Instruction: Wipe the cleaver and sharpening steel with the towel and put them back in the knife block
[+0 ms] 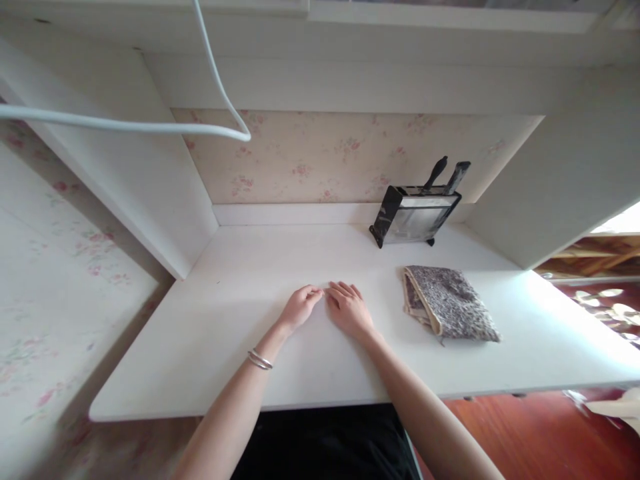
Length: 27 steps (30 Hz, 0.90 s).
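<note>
My left hand point(300, 307), with thin silver bangles on its wrist, lies on the white desk top point(225, 333) near its middle. Its fingers stretch loosely toward the right and hold nothing. My right hand point(349, 309) rests palm down beside it with the fingers flat on the surface. The fingertips of the two hands meet. A folded grey speckled cloth pouch point(450, 303) lies a hand's width to the right of my right hand. Neither hand touches it.
A black and clear holder point(415, 217) with two dark handles sticking up stands against the floral back wall. White side panels close in the desk on both sides. A white cable point(220, 80) hangs at the upper left. A red wooden floor shows at the lower right.
</note>
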Each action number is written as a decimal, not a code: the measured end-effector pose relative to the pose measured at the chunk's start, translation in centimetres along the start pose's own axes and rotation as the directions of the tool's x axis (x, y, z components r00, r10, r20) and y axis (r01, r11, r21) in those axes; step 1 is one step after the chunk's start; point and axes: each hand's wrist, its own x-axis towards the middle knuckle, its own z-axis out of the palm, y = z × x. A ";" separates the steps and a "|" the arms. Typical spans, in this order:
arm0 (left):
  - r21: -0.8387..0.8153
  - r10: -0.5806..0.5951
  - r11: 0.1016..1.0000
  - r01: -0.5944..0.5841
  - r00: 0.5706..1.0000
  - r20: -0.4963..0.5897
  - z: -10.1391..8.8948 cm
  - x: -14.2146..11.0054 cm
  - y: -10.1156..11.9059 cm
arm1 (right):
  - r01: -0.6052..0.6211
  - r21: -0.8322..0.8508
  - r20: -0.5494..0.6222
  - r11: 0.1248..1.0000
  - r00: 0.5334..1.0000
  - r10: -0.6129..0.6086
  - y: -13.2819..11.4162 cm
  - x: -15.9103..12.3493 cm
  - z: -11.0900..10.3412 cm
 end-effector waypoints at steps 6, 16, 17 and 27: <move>-0.063 -0.037 0.997 0.045 0.992 0.119 -0.8 -0.3 0.3 | -0.012 0.007 -0.018 1.000 1.000 0.012 0.6 0.5 -0.3; -0.088 -0.037 0.995 0.044 0.996 0.080 -0.7 0.0 -0.4 | -0.005 0.023 -0.049 1.000 0.999 0.006 0.7 0.5 0.0; -0.090 -0.036 0.995 0.043 0.996 0.076 -0.7 0.1 -0.4 | -0.003 0.024 -0.051 1.000 0.999 0.004 0.7 0.5 0.0; -0.110 -0.070 0.991 0.078 0.995 0.073 -0.8 -0.1 -0.2 | -0.003 0.034 -0.063 0.999 0.998 0.005 0.8 0.4 0.2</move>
